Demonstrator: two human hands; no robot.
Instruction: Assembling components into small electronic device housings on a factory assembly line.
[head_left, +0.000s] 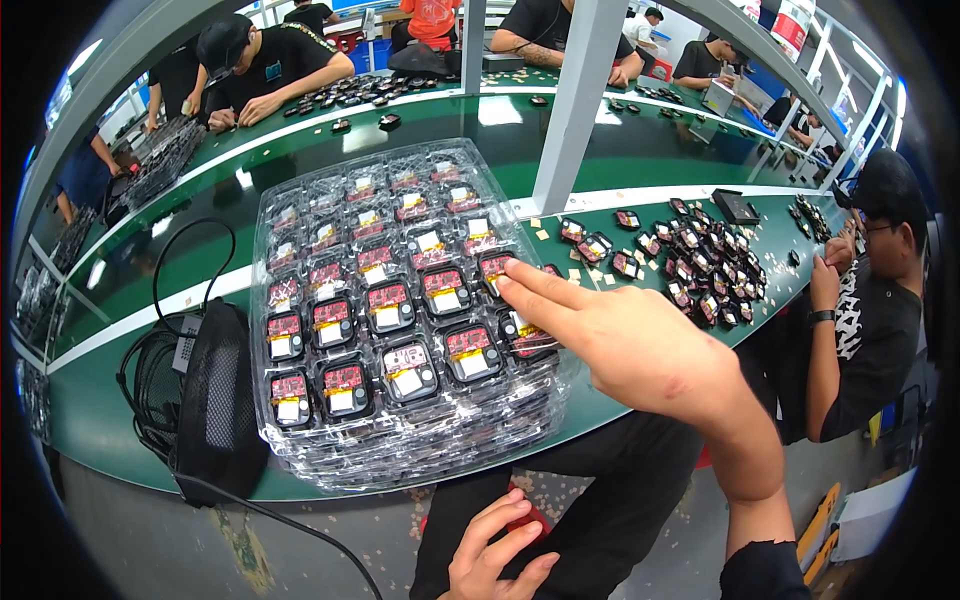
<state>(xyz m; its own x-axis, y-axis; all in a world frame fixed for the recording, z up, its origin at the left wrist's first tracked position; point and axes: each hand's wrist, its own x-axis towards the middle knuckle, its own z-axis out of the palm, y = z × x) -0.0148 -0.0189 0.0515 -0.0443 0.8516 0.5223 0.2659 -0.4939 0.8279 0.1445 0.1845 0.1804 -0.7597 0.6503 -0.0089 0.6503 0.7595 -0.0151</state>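
Observation:
My right hand (650,350) reaches over the right edge of a stack of clear plastic trays (420,440). Its index and middle fingers are stretched out, their tips touching a small watch-like unit (494,270) in the right column. The thumb and the other fingers are hidden under the hand. Beneath it another unit (525,335) is partly covered, with a thin shiny line beside it that I cannot make out. Rows of similar units, black-rimmed with red boards and white blocks, fill the top tray. My left hand (495,555) hovers over my lap, fingers loosely bent and apart, holding nothing.
Loose units (705,260) lie heaped on the green bench to the right, near a black box (736,207). A black mesh bag (215,400) with cables sits left of the trays. A grey post (575,120) rises behind them. Several people work around the benches.

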